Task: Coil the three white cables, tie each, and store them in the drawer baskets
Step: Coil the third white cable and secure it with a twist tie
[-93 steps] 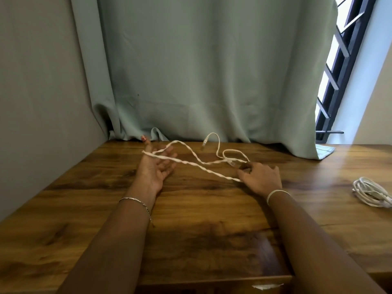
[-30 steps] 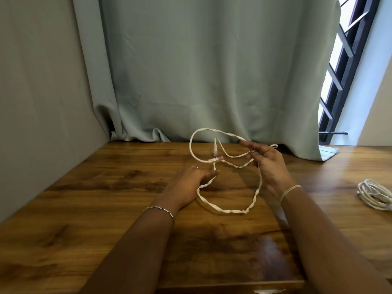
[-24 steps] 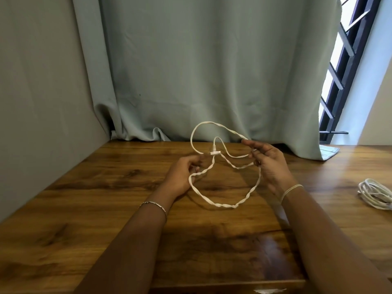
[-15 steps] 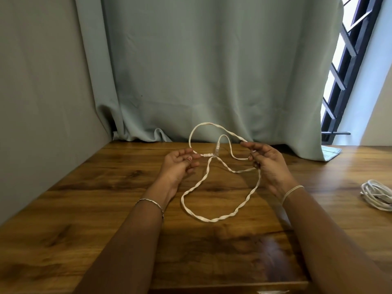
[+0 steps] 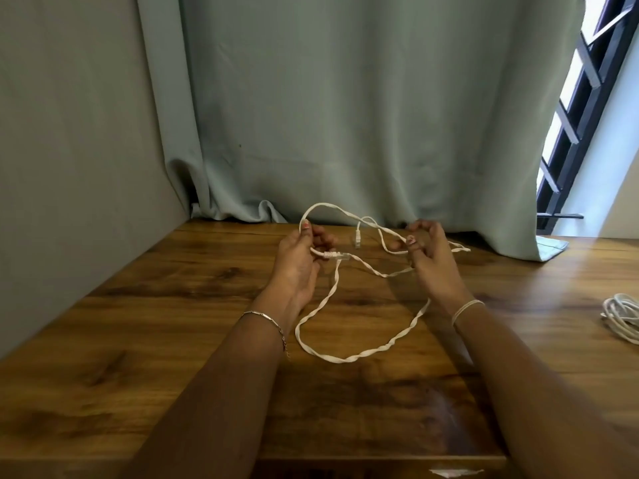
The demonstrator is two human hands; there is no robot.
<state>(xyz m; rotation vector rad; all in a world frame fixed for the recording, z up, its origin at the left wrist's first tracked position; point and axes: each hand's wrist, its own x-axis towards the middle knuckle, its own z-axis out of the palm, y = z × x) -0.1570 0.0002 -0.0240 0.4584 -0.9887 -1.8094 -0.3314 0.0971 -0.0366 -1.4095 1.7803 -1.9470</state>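
Note:
A flat white cable [image 5: 359, 354] with clear plugs hangs in loops between my hands above the wooden table [image 5: 145, 326]. My left hand [image 5: 297, 267] pinches the cable near one plug, which sticks out to the right of its fingers. My right hand [image 5: 432, 261] holds other strands of the same cable between thumb and curled fingers. A big loop droops down onto the table between my forearms. The second plug [image 5: 357, 236] dangles between the hands. Another white cable [image 5: 622, 316], bundled, lies at the right edge.
A grey-green curtain [image 5: 345, 115] hangs along the table's back edge, and a grey wall [image 5: 69, 133] closes the left side. A barred window [image 5: 581, 108] is at the upper right. The table's front edge runs along the bottom of the view.
My hands lifted the cable off the table and shaped it into loops. In the last half second they moved a little apart and the lower loop grew longer.

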